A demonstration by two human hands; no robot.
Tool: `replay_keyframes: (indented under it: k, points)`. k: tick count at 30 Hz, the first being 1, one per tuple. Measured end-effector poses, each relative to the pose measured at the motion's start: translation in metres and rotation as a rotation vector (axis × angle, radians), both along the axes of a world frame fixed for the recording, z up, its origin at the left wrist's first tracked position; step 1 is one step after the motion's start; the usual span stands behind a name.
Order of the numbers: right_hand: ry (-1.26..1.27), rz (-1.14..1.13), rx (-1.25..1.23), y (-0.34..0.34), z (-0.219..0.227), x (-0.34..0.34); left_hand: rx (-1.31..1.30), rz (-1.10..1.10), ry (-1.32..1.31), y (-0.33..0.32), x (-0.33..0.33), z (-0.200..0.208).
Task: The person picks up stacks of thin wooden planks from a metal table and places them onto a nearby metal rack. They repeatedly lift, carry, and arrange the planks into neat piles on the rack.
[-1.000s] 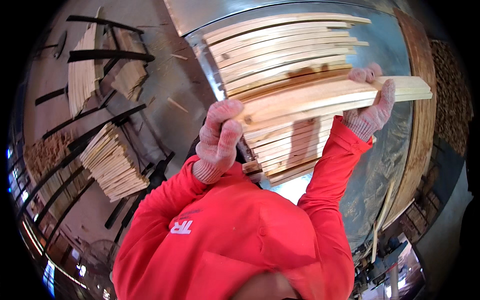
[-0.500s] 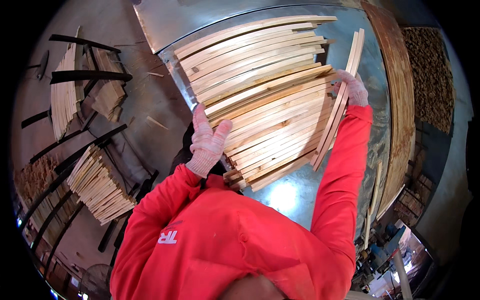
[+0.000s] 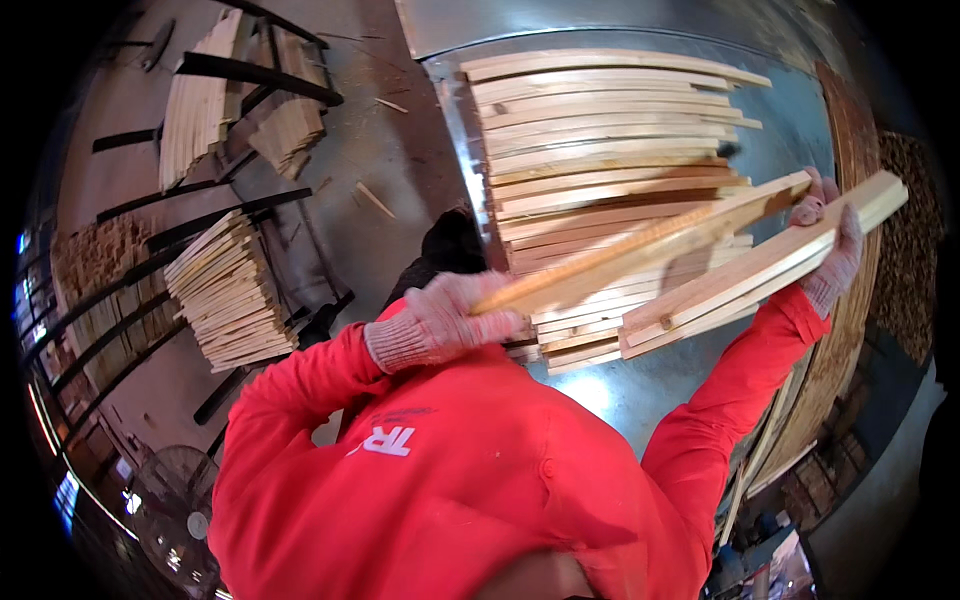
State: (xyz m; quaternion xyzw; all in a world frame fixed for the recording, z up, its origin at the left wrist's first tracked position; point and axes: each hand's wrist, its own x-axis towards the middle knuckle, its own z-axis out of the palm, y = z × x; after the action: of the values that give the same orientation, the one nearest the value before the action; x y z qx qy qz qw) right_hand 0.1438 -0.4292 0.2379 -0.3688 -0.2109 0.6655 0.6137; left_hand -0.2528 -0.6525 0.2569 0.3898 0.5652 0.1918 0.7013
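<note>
My left hand (image 3: 445,320), in a pale knitted glove, is closed on the near end of a wooden strip (image 3: 660,250) lifted at a slant above the table. The far end of that strip meets the fingers of my gloved right hand (image 3: 835,250). My right hand is closed around a small bundle of wooden strips (image 3: 760,275), tilted beside the lifted one. Beneath them, a row of pale wooden strips (image 3: 610,120) lies side by side on the metal table; the lifted pieces hide part of it.
The metal table (image 3: 800,130) has a worn brown board (image 3: 845,120) along its right side. Stacked strips (image 3: 230,290) rest on black metal racks (image 3: 260,80) on the floor at left. A fan (image 3: 175,510) stands at lower left, and loose offcuts (image 3: 375,198) lie on the floor.
My left hand has taken hold of a strip and raised it from the row. My right hand has swung its bundle to a flatter slant, beside the lifted strip. The whole view has shifted.
</note>
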Motion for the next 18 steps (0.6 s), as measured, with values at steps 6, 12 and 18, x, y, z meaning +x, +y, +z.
replay_keyframes:
  k: [6, 12, 18]
  points:
    - [-0.008, 0.090, 0.093, -0.029, 0.012, 0.041, 0.104, 0.248, -0.166, -0.043, -0.016, 0.032]
    - [-0.027, 0.066, -0.004, -0.078, 0.050, -0.165, 0.550, -0.089, 0.528, -0.050, -0.014, 0.031]
    - [-0.028, 0.019, -0.036, -0.085, 0.041, -0.256, 0.666, 0.013, 0.436, -0.072, -0.071, 0.017]
